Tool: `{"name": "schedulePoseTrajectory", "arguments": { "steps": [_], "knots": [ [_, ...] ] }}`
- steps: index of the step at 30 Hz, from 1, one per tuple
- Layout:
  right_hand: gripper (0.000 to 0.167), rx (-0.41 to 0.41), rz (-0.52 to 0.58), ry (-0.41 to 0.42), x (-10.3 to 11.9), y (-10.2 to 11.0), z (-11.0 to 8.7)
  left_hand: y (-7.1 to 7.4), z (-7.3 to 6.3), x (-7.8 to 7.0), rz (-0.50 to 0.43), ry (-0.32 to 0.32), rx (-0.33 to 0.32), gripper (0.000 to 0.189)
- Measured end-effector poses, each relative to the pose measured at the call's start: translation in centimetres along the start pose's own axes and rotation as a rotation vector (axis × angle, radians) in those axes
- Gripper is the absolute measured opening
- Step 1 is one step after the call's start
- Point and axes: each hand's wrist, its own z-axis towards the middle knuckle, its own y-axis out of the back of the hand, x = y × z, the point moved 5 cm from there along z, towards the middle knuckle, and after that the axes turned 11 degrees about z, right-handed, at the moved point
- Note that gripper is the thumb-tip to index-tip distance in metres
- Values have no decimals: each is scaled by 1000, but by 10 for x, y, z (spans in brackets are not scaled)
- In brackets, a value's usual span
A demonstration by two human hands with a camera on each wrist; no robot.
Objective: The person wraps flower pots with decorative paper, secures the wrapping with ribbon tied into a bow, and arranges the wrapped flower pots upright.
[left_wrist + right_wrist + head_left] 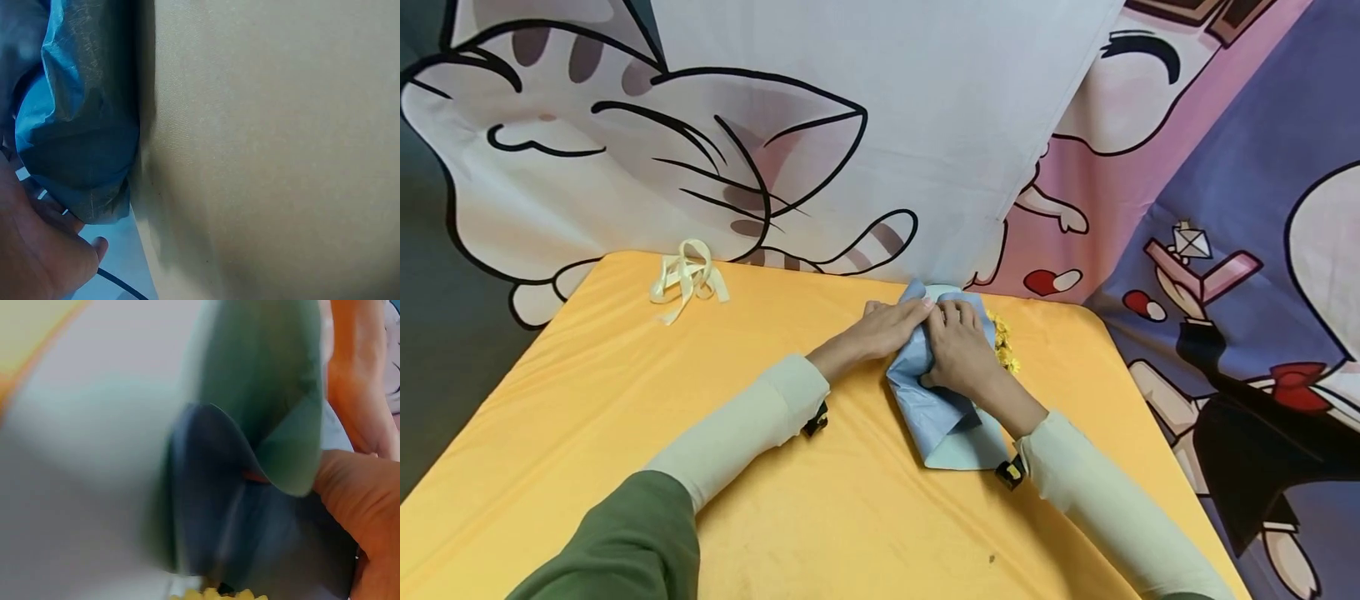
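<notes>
A bundle of wrapping paper [917, 408], blue outside with a pale green side showing, lies toward the far right of the table. Small yellow flowers [1006, 354] stick out along its right side; the paper and right hand cover the rest. My left hand [887, 325] grips the paper's far left edge, its fingertips meeting the right hand. Over the folds, my right hand [958, 350] curls its fingers and holds the paper. The left wrist view has the crinkled blue paper [81, 144] above the left hand [50, 256]. In the right wrist view, the thumb [362, 494] presses the folded paper.
A loose cream ribbon [688, 275] lies at the table's far left. The yellow cloth-covered table [797, 517] ends at a printed cartoon backdrop [940, 167], close behind the bundle. A dark cable [122, 284] shows below the left hand.
</notes>
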Motion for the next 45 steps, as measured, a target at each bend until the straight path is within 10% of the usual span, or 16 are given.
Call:
{"name": "schedulePoseTrajectory", "arguments": {
  "steps": [7,11,18,37,45],
  "knots": [
    [92,-360,-106,34,13,3,-24,-1,-1,-2,43,-21,11,76],
    [75,-420,-106,24,20,0,-33,-2,-1,-5,68,-41,5,72],
    [41,-345,-84,34,30,-1,-44,-3,-1,-6,104,-61,10,61],
    [33,-125,288,62,23,-15,-53,-2,-3,-3,104,-67,1,58],
    [51,66,407,-199,22,-8,-54,1,-7,-4,128,-71,4,58]
  ]
}}
